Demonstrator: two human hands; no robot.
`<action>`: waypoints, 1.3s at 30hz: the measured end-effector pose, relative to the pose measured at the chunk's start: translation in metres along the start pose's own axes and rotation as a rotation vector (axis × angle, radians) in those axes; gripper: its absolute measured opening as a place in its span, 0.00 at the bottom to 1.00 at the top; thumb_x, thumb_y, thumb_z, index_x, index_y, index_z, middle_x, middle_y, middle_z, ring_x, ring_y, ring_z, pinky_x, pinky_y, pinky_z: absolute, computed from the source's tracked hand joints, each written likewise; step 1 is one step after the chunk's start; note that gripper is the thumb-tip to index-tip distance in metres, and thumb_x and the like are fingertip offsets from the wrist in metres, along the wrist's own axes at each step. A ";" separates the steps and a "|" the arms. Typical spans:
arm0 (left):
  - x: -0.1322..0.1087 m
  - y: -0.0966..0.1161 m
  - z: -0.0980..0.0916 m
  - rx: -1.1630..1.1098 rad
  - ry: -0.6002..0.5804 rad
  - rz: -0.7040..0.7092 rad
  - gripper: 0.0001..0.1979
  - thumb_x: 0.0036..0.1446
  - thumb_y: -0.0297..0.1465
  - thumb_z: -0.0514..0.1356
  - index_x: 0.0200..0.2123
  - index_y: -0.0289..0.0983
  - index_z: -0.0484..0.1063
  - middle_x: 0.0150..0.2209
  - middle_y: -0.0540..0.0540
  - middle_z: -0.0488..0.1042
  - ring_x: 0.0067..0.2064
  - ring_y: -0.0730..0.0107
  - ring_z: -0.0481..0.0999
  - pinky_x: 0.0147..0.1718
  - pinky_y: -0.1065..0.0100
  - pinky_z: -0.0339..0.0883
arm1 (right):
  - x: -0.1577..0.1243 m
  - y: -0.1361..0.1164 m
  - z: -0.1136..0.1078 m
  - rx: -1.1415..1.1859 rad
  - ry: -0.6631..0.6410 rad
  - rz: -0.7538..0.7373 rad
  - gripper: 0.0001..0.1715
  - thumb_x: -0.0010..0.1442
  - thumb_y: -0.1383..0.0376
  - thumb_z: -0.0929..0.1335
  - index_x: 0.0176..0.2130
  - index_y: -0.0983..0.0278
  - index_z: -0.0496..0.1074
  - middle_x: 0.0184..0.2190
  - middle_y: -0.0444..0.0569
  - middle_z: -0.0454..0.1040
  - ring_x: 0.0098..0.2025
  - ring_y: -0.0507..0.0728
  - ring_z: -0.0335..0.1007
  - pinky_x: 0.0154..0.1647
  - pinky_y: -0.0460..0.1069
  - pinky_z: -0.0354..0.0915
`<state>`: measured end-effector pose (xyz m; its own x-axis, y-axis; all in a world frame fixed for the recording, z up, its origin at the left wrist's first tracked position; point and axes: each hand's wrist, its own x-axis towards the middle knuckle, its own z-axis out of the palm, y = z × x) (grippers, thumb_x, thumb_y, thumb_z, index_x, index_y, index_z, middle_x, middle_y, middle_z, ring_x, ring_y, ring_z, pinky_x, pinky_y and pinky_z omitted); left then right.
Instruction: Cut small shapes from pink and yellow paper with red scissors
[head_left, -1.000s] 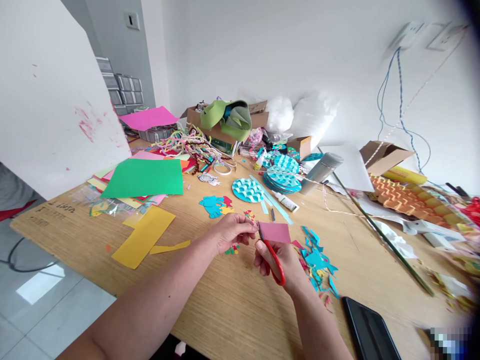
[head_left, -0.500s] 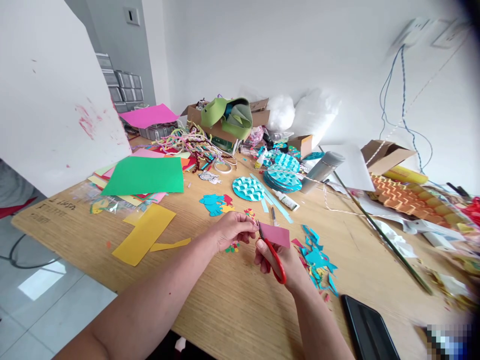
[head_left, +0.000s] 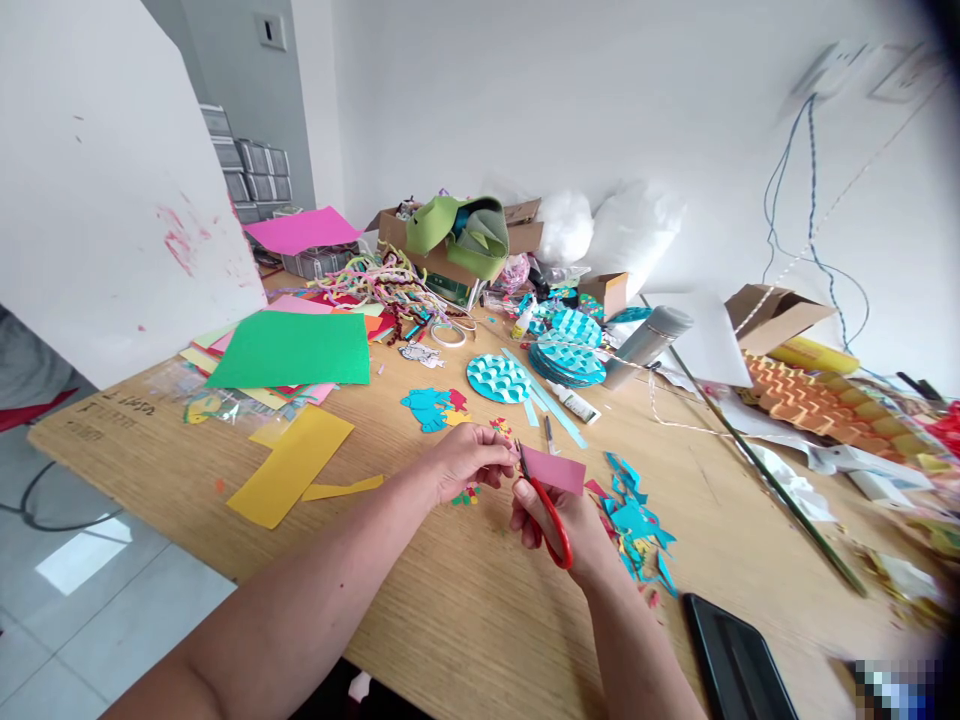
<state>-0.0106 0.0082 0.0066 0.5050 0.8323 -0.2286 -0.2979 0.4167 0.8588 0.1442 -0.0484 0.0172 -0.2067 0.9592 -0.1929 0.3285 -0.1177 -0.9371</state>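
Note:
My right hand [head_left: 576, 530] is closed around red-handled scissors [head_left: 556, 528], their dark blades pointing up and away from me. Against the blades lies a small pink piece of paper [head_left: 561, 470], most of it extending to the right above my right hand. With fingertips pinched together at the paper's left end, my left hand [head_left: 471, 462] holds it near the scissor tips. Small coloured paper dots [head_left: 466, 495] lie beside my left hand. Blue paper scraps [head_left: 636, 520] are heaped to the right of my right hand.
Blue cutouts [head_left: 427, 408], a honeycomb paper disc [head_left: 498, 378] and a glue tube [head_left: 574, 402] lie beyond my hands. Yellow paper [head_left: 292, 468] and a green sheet [head_left: 292, 348] are at left. A phone [head_left: 739, 660] and a long green stick [head_left: 765, 462] are at right.
The pink paper's right end has swung slightly to the right. Both hands keep nearly the same place and grip, while the whole view has shifted a little.

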 end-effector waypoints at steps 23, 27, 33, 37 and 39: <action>-0.002 0.002 0.000 0.009 0.008 -0.006 0.08 0.38 0.30 0.65 0.21 0.32 0.71 0.18 0.50 0.70 0.19 0.81 0.65 0.21 0.74 0.58 | -0.002 -0.005 -0.003 -0.068 -0.001 -0.023 0.30 0.50 0.40 0.68 0.23 0.63 0.66 0.16 0.46 0.71 0.14 0.50 0.63 0.13 0.44 0.59; -0.001 0.001 0.000 0.004 0.006 0.001 0.08 0.38 0.30 0.65 0.22 0.32 0.71 0.18 0.50 0.70 0.19 0.81 0.65 0.21 0.74 0.58 | -0.002 -0.007 -0.001 -0.058 0.018 -0.016 0.30 0.48 0.39 0.68 0.22 0.63 0.66 0.16 0.46 0.70 0.14 0.50 0.63 0.13 0.44 0.59; -0.001 -0.001 0.000 -0.006 -0.010 -0.002 0.08 0.39 0.30 0.66 0.24 0.32 0.72 0.20 0.50 0.71 0.20 0.80 0.66 0.23 0.73 0.60 | -0.001 -0.006 0.000 -0.043 0.038 -0.009 0.31 0.47 0.38 0.69 0.21 0.64 0.67 0.15 0.46 0.70 0.14 0.50 0.64 0.13 0.44 0.60; -0.001 0.000 0.001 -0.015 0.014 0.003 0.10 0.39 0.31 0.67 0.25 0.32 0.72 0.20 0.50 0.71 0.20 0.80 0.67 0.24 0.73 0.60 | -0.001 -0.001 -0.001 -0.043 0.043 -0.021 0.31 0.49 0.39 0.68 0.22 0.64 0.67 0.15 0.46 0.71 0.14 0.50 0.64 0.13 0.44 0.60; -0.001 0.000 0.002 -0.024 0.018 0.016 0.11 0.38 0.32 0.68 0.25 0.32 0.72 0.21 0.50 0.71 0.20 0.80 0.67 0.24 0.73 0.60 | -0.001 0.000 -0.001 -0.037 0.049 -0.020 0.31 0.50 0.39 0.68 0.22 0.63 0.68 0.16 0.46 0.71 0.14 0.50 0.64 0.13 0.44 0.60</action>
<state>-0.0099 0.0070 0.0077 0.4854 0.8452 -0.2237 -0.3253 0.4121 0.8511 0.1454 -0.0492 0.0174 -0.1685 0.9729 -0.1586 0.3592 -0.0892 -0.9290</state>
